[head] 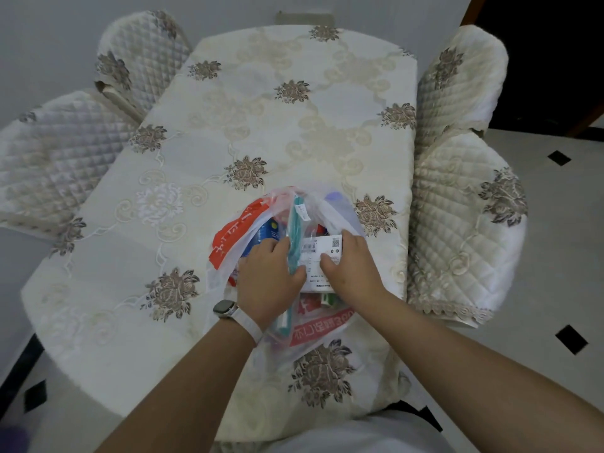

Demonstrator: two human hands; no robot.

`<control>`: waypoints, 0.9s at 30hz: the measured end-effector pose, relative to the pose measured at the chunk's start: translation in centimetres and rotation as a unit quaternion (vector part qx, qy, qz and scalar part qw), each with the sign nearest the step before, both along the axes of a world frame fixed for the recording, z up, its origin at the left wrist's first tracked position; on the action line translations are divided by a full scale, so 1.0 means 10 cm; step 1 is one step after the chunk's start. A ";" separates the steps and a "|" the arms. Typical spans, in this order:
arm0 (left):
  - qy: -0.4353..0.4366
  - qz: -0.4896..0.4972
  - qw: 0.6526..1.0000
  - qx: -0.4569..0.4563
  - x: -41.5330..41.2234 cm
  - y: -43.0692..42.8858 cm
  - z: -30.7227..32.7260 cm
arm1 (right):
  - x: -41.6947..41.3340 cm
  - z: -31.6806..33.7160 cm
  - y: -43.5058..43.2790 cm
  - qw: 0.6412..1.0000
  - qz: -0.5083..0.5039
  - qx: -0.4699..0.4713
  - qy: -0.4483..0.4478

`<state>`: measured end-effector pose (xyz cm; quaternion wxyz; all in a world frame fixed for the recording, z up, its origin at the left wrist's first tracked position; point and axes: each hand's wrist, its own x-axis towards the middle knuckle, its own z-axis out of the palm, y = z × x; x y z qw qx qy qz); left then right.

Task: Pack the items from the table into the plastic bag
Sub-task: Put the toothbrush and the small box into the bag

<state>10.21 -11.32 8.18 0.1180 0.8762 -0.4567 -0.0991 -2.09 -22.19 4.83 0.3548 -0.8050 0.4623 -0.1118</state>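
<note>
The plastic bag (313,331), translucent white with red printed panels, lies on the near part of the table (248,119), its mouth spread open towards the person. Several items are inside it. A white box (318,248) with a barcode and a QR code sits on top at the right. Just beside it on the left is a flat teal packet (295,220) in a clear sleeve, running lengthwise from the far rim towards the near end. A blue package (266,232) shows through the bag wall at the left, something purple (336,199) lies at the far side, and a small green and red item (327,299) peeks out below the box.

The right hand (351,269) grips the white box, with fingers curled over its far right corner and the thumb on its face. The left hand (268,276), with a smartwatch (225,308) on its wrist, lies palm down over the teal packet with the thumb across it. Whether it grasps or only presses the packet, I cannot tell.

A cream tablecloth embroidered with brown flowers covers the table, and quilted chairs (464,204) stand around it.
</note>
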 end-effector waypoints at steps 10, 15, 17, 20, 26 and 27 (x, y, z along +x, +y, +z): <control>-0.030 -0.044 0.997 0.050 -0.17 0.06 -0.07 | -0.30 0.04 -0.24 0.991 -0.024 -0.111 0.074; -0.054 -0.101 0.992 0.059 -0.23 0.08 -0.10 | -0.21 0.05 -0.41 0.995 0.018 -0.068 0.071; -0.058 -0.110 0.991 0.052 -0.23 0.09 -0.13 | -0.14 0.09 -0.45 0.996 0.015 -0.065 0.065; -0.057 -0.123 0.990 0.044 -0.21 0.08 -0.12 | -0.09 0.20 -0.47 0.998 -0.013 -0.067 0.017; -0.052 -0.162 0.985 0.039 -0.20 0.09 -0.07 | -0.27 0.39 -0.30 0.994 -0.053 -0.066 -0.069; -0.057 -0.168 0.984 0.031 -0.20 0.10 -0.06 | -0.29 0.40 -0.31 0.993 -0.063 -0.064 -0.075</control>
